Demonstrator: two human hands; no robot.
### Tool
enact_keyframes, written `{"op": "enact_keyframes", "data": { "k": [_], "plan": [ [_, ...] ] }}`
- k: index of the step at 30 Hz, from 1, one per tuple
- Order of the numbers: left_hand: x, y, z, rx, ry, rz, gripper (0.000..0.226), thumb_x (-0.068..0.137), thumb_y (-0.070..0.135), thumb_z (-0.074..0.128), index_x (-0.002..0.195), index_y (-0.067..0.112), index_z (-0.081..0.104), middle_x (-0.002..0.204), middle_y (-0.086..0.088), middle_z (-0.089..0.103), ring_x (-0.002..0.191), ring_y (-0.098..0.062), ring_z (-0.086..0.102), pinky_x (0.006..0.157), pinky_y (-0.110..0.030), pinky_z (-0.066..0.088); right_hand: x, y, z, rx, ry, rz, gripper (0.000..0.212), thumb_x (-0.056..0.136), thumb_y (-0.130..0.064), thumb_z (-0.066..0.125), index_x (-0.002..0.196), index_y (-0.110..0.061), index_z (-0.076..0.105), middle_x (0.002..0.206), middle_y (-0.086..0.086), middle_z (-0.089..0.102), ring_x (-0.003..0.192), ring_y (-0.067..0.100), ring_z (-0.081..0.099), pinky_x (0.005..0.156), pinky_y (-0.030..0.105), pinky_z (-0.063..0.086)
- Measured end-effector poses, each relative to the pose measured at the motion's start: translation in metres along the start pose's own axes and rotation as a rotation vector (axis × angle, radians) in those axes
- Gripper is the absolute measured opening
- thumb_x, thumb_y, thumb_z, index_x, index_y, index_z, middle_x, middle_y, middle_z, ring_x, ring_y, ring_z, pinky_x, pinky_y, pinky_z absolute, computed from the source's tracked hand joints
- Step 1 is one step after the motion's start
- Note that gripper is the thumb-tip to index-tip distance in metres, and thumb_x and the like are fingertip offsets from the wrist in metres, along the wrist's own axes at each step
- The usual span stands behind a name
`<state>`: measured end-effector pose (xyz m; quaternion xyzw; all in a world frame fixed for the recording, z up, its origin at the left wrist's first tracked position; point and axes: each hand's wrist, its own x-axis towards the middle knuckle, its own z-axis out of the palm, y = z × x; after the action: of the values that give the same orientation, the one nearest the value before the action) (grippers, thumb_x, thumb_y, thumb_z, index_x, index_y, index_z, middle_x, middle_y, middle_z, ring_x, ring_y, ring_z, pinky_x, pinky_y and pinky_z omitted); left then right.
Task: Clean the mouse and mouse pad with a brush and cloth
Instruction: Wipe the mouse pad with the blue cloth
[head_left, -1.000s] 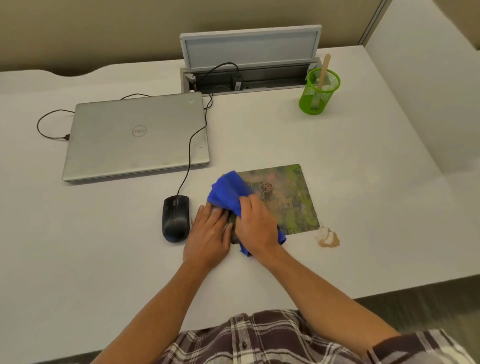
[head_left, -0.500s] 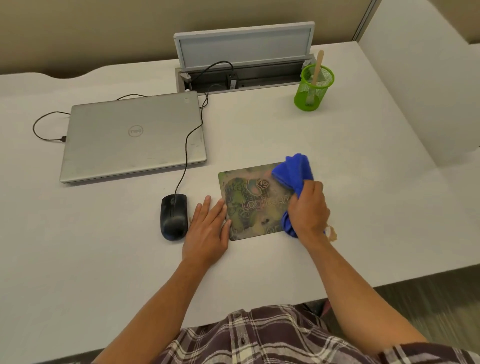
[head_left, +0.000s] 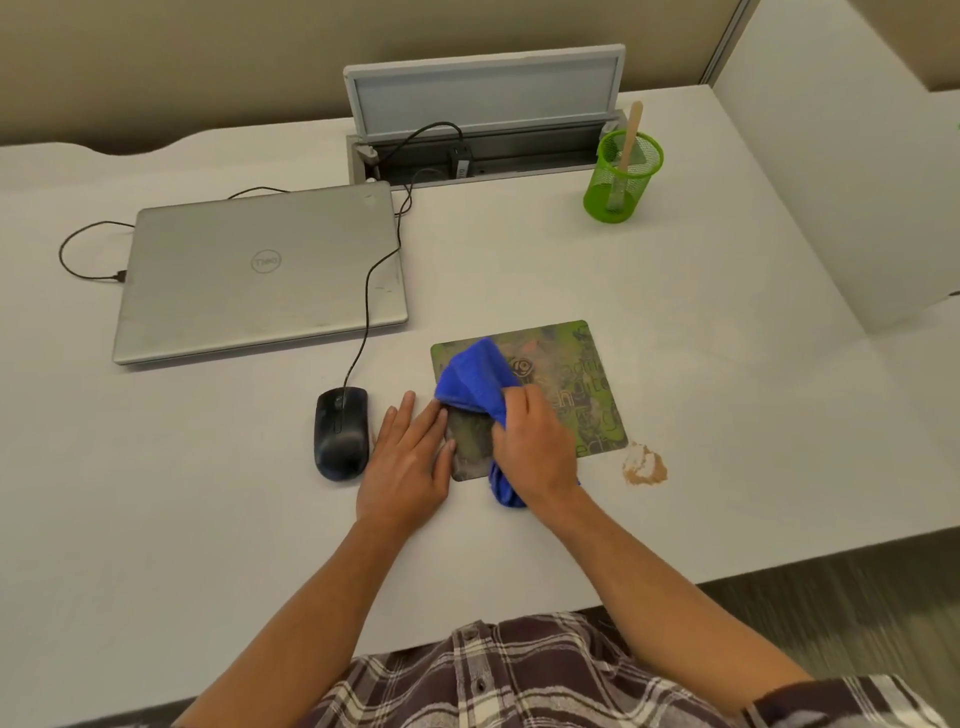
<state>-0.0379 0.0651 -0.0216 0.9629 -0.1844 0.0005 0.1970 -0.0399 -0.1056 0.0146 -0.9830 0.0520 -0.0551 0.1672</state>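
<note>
1. Right hand (head_left: 532, 447) has fingers curled round a bunched blue cloth (head_left: 475, 382) and holds it down on the left half of the mouse pad (head_left: 576, 384).
2. Cloth sticks out past the knuckles toward the pad's far-left corner; a bit of it also pokes out under the wrist, off the pad's near edge.
3. Left hand (head_left: 408, 457) lies flat on the desk (head_left: 727, 415), fingers straight and slightly spread, holding nothing. Fingertips and thumb touch the pad's left edge.
4. Mouse pad lies flat, green patterned, mid-desk right of centre. Near-left part looks darker, greyish.
5. Black wired mouse (head_left: 340, 434) sits on the desk just left of the left hand, not touched. Its cable (head_left: 371, 291) runs away across the corner of the laptop (head_left: 260, 273) to the open cable tray (head_left: 483, 156) at the back.
6. Laptop closed, silver, far left; second thin cable plugged into its left side.
7. Small tan dust pile (head_left: 644, 465) on the desk just beside the pad's near-right corner.
8. Green mesh cup (head_left: 621, 179) far right by the tray; brush (head_left: 626, 156) with wooden handle stands in it, leaning.
</note>
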Motion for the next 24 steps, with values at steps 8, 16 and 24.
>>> {"op": "enact_keyframes", "data": {
  "k": [8,16,24],
  "plan": [
    [0.000,-0.001,0.001,0.023,-0.035,-0.004,0.056,0.100,0.040,0.028,0.144,0.008,0.043,0.154,-0.001,0.037,0.148,-0.021,0.013,0.121,-0.040,0.011,0.004,0.070,-0.026,-0.075,0.063,0.259,0.020,0.090,-0.010,0.060,0.107,-0.001,0.055,0.101,0.017,0.054,0.075,0.033,0.057,0.050,0.037,0.044],
    [-0.001,0.000,0.000,-0.001,-0.031,-0.019,0.051,0.100,0.038,0.034,0.144,0.012,0.041,0.153,0.000,0.035,0.147,-0.018,0.015,0.120,-0.038,0.011,-0.004,0.009,-0.022,0.172,0.096,0.015,0.015,0.086,-0.013,0.061,0.096,-0.004,0.055,0.092,0.012,0.055,0.069,0.028,0.055,0.051,0.037,0.045],
    [0.001,0.002,-0.005,-0.019,-0.029,0.009,0.046,0.099,0.030,0.042,0.140,0.011,0.049,0.149,-0.004,0.044,0.144,-0.026,0.028,0.120,-0.042,0.018,0.005,-0.008,-0.002,0.018,-0.097,-0.113,0.015,0.094,-0.015,0.052,0.106,-0.008,0.055,0.101,0.011,0.055,0.073,0.028,0.057,0.051,0.039,0.047]
  ]
}}
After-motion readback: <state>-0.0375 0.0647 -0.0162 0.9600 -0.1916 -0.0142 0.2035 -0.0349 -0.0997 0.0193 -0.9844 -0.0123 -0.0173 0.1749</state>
